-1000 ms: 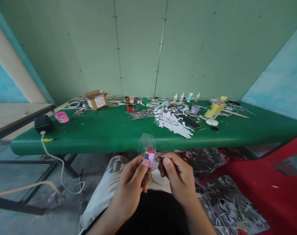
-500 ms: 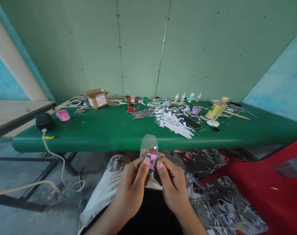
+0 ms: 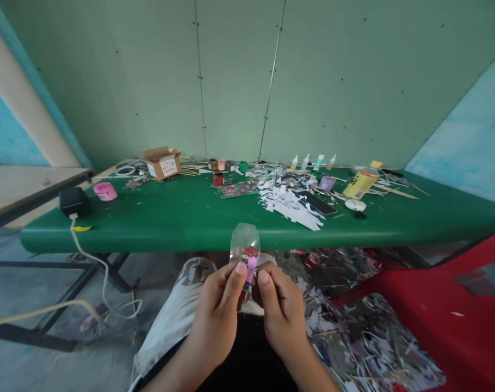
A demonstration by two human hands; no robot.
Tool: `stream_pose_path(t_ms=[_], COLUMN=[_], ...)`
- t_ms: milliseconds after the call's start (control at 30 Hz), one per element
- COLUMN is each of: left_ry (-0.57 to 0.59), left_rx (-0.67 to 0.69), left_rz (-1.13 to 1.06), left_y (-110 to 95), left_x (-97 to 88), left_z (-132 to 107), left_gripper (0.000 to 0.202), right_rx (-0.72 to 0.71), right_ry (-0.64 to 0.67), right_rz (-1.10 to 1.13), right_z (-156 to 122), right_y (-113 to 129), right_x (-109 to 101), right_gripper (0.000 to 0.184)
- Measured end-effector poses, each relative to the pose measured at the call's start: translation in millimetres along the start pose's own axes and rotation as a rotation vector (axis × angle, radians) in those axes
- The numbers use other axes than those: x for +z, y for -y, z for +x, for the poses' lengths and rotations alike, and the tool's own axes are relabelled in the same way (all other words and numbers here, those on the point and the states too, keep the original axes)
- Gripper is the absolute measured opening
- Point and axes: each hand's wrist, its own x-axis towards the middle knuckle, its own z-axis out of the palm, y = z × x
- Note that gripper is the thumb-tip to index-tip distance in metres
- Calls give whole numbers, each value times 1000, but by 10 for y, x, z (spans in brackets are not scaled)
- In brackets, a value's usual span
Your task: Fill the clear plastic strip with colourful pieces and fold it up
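Over my lap, at the table's front edge, my left hand (image 3: 218, 307) is closed on a clear plastic piece (image 3: 243, 237) with a rounded top. A pink, red and multicoloured strip (image 3: 251, 263) shows at its lower part, under the left thumb; I cannot tell whether it is printed on or lies against the plastic. My right hand (image 3: 280, 305) pinches at the right side of the same piece, thumb against bent fingers. The piece stands roughly upright between the two thumbs, and its lower end is partly hidden by the fingers.
On the green table (image 3: 182, 218) are white paper scraps (image 3: 288, 204), a phone (image 3: 319, 203), paint jars (image 3: 218, 179), a cardboard box (image 3: 162, 163), a yellow-labelled bottle (image 3: 360, 183) and a black adapter (image 3: 74, 202). A red chair (image 3: 435, 310) stands right; scraps litter the floor.
Both hands and the plastic piece have shifted slightly left. The right thumb has moved a little away from the coloured strip. The things on the table stay put.
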Motion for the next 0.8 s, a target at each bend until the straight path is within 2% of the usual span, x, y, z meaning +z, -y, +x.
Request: stream_pose_path(t_ms=[133,367,600,800], left_ry=[0,31,5,-14], left_rx=[-14,-8,-1,-2], left_rz=[39,65,68,72], left_y=[12,6,-11,-2], left_x=[-14,-15,-5,-8], left_z=[-5,-2,7,4], left_gripper=[41,41,40,40], right_rx=[6,40,50,44], right_ry=[30,-26,48,72], right_rz=[-5,-43,12,-31], right_z=[6,-13,8,-1], right_y=[14,-38,20,10], right_x=[5,8,4,-16], right_gripper=[33,33,36,35])
